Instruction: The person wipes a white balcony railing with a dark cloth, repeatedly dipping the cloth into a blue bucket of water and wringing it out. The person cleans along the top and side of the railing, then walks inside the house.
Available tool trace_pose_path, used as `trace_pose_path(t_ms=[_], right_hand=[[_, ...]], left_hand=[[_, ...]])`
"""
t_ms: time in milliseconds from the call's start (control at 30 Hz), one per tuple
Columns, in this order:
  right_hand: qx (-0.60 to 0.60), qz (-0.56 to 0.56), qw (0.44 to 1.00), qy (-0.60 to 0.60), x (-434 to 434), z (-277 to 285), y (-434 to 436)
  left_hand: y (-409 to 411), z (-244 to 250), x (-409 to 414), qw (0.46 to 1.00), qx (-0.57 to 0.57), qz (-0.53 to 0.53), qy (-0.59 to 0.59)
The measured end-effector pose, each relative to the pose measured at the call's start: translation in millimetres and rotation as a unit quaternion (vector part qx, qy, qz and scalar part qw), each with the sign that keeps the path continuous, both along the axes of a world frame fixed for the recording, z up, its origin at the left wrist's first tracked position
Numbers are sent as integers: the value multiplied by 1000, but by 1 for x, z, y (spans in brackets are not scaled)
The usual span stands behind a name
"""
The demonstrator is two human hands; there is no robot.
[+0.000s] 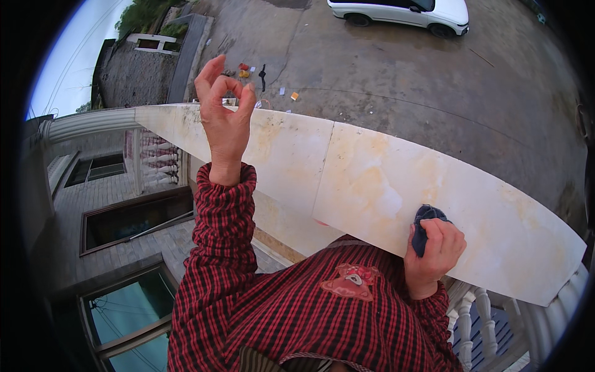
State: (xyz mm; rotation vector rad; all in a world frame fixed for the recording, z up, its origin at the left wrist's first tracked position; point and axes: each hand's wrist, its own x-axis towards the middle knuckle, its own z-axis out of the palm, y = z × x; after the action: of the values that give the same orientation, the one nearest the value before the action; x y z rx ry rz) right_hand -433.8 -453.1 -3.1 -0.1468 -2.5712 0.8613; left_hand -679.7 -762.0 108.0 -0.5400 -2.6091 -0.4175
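Observation:
My right hand (pixel 434 253) grips a bunched dark blue cloth (pixel 420 239) against the cream, marble-patterned slab top of a parapet (pixel 372 176). Part of the cloth is hidden beneath the fingers. My left hand (pixel 227 109) is raised over the left part of the slab top, with its fingers loosely curled. Its thumb and a fingertip come together in a ring, and nothing shows between them. A dark joint line (pixel 325 165) crosses the slab top between my hands. Yellowish patches and dark specks mark its surface, mostly along the outer edge.
White balusters (pixel 465 321) stand under the slab at right, and a fluted rail (pixel 93 124) continues at left. Beyond the outer edge lies a concrete yard (pixel 372 74) with scattered litter and a white car (pixel 404 16). A tiled wall with windows (pixel 128 307) is at left.

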Motion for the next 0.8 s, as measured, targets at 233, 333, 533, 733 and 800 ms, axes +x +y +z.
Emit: trace_pose_path(t_ms=[233,333,533,733,800], right_hand=[[-3,-1,1000,6,-1,0,0],[-3,-1,1000,4,-1,-2,1],[5,5,1000,-4,-1,0,2],[-5,7,1000,3,-1,-1,2],[-4,4,1000,4,-3,-1,2]], left_hand=[[21,-34,124,960,-138,-32,-241],[19,-58,174,961,-118,-30,-248],[29,-68,150,963,-110,-61,-238],[24,-71,158,966,-46,-46,-251],[25,-73,156,966,-51,-44,-249]])
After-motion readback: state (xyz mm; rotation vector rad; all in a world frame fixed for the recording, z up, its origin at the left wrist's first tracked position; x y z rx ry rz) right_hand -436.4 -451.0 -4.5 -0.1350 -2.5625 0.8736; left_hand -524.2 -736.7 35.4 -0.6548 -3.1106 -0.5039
